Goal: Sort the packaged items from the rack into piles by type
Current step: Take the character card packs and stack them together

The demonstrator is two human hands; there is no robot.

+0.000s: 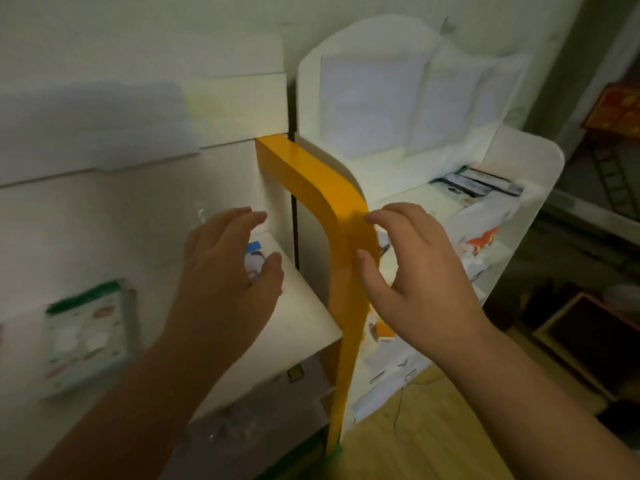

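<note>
Both hands are hovering with fingers loosely spread, grasping nothing: the left hand [235, 268] over a white shelf [304, 306] near a small blurred blue-and-white packet [255, 259], the right hand [412, 268] just beside the curved orange edge [332, 202] of a white rack [519, 161]. Assorted packaged items [481, 216] are lying on the rack's right shelves, and a green-topped packet [86, 337] is sitting at the left. Yellowish wooden floor [415, 427] is showing below.

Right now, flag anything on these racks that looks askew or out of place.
The packets on the white rack at right lie in a jumbled, overlapping heap, some tilted over the shelf edge. The green-topped packet at lower left sits tilted. Motion blur hides finer detail. Both the left hand and right hand hold nothing.
</note>
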